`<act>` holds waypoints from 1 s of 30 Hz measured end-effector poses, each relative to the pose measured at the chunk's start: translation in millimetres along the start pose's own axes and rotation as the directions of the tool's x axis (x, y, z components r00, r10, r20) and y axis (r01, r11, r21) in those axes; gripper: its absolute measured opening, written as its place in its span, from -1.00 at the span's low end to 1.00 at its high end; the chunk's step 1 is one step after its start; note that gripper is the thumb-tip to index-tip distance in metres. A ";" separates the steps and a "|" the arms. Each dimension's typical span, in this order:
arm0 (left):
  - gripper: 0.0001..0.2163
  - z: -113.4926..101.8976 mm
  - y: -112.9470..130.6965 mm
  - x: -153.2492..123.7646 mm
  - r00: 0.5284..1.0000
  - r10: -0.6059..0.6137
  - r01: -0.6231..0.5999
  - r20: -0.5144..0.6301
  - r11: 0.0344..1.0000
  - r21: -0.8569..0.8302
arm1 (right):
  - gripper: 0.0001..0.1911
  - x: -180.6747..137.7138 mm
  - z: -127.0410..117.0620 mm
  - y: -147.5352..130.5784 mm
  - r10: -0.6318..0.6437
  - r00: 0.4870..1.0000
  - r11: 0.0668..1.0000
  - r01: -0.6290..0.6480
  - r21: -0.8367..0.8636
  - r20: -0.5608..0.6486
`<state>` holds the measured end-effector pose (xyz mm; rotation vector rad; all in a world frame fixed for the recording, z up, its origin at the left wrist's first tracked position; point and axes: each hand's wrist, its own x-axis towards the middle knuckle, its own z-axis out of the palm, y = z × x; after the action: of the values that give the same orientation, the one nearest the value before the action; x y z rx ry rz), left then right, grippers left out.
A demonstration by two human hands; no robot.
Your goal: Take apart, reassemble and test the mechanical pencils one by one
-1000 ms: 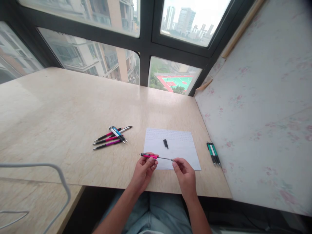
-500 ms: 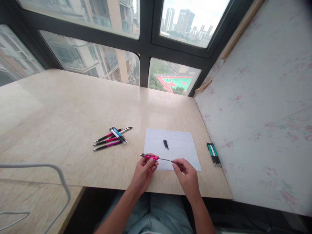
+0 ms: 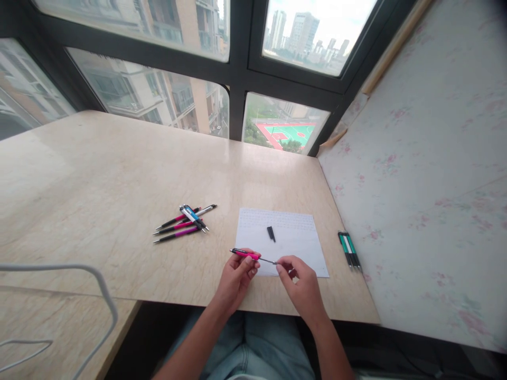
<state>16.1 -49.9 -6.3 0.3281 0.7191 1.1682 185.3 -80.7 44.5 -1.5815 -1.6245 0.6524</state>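
Observation:
My left hand pinches the barrel of a pink pen just above the table's near edge. A thin refill sticks out of the barrel's right end, and my right hand pinches its tip. Both hands hover over the lower edge of a white sheet of paper. A small black pen part lies on the middle of the sheet.
Several pens, pink, blue and white, lie in a loose pile left of the sheet on the beige table. Green pens lie by the right wall. A white wire frame stands at the lower left. Windows run along the back.
My right hand has moved left toward the barrel, so less of the refill shows between my hands. The left hand has hardly moved.

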 end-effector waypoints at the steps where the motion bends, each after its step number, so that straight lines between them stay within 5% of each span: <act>1: -0.79 0.0 0.1 -0.1 1.000 0.000 0.000 0.001 1.000 0.003 | -0.83 0.6 0.9 -0.9 0.004 1.000 1.000 -0.004 0.004 -0.005; 23: -0.78 3.6 3.1 -0.1 0.999 -0.002 0.000 -0.039 0.998 -0.057 | -0.81 -4.4 -18.3 -3.8 -0.039 0.999 0.995 0.036 -0.091 -0.030; 30: -0.78 2.5 3.3 0.5 1.000 -0.006 0.004 -0.028 0.996 -0.093 | -0.77 8.2 -16.0 28.6 -0.021 0.991 0.987 0.000 -0.158 -0.134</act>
<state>15.5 -47.9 -2.7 0.2323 0.6876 1.1996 215.6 -72.1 32.4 -1.6907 -1.6147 0.4098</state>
